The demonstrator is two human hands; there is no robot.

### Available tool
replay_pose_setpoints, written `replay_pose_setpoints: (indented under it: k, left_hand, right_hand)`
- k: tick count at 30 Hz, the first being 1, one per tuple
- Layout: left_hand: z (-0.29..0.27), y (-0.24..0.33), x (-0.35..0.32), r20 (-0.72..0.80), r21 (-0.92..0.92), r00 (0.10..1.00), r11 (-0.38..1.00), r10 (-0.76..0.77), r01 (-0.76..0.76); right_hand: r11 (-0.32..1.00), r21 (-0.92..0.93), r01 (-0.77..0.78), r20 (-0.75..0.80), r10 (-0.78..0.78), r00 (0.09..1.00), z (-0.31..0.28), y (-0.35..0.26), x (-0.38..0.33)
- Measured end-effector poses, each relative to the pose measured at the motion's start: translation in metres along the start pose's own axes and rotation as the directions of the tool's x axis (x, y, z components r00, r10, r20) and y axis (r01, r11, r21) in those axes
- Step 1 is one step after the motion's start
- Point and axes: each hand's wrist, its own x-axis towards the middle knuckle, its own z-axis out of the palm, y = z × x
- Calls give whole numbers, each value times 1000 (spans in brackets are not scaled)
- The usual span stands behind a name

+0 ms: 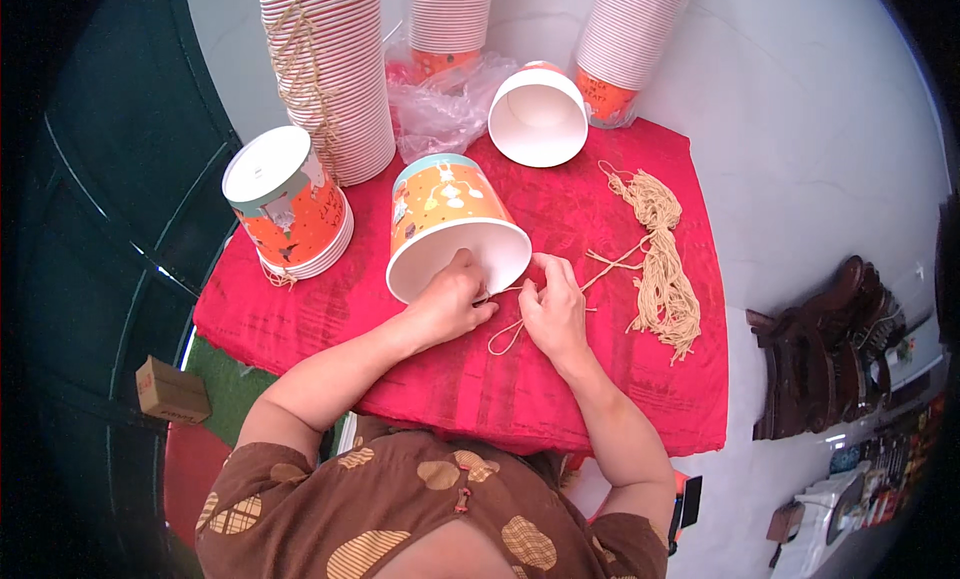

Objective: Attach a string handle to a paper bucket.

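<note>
An orange paper bucket (455,199) with a blue-green base band lies on its side, its white open mouth toward me. My left hand (450,304) is closed at the lower rim, fingers partly inside the mouth, pinching a thin tan string (508,334). Just right of the rim, my right hand (553,309) pinches the same string with thumb and forefinger. A loose loop of it hangs between the hands. Whether the string passes through the bucket's wall is hidden by my fingers. Right of my right hand lies a bundle of cut tan strings (660,269), with a few strands reaching toward it.
A red cloth covers the table (640,409). Upside-down nested buckets (295,204) stand at left, near a tall bucket stack (335,89) with strings hanging down it. Behind are a clear plastic bag (450,109), another tipped bucket (540,119) and further stacks (630,39). A cardboard box (172,391) sits lower left.
</note>
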Motion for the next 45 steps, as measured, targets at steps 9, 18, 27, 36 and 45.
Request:
replay_pose_setpoints:
  k: [9,18,27,36,45]
  left_hand:
    - [15,-8,-1,-131,122,988,991,77,-61]
    - [11,0,-1,-116,72,989,994,91,-83]
    - [11,2,-3,-108,26,986,992,125,-123]
    - [10,8,-5,-46,223,992,970,114,-101]
    - [11,6,-7,-58,241,989,963,136,-119]
  right_hand:
    - [740,444,-505,426,322,846,1,-20,-1]
    - [889,333,-313,346,194,918,18,13,-11]
    - [948,163,-273,361,200,911,2,-8,-4]
    - [916,267,-300,356,196,914,10,3,-8]
    - [940,151,-307,475,203,856,-2,-12,-1]
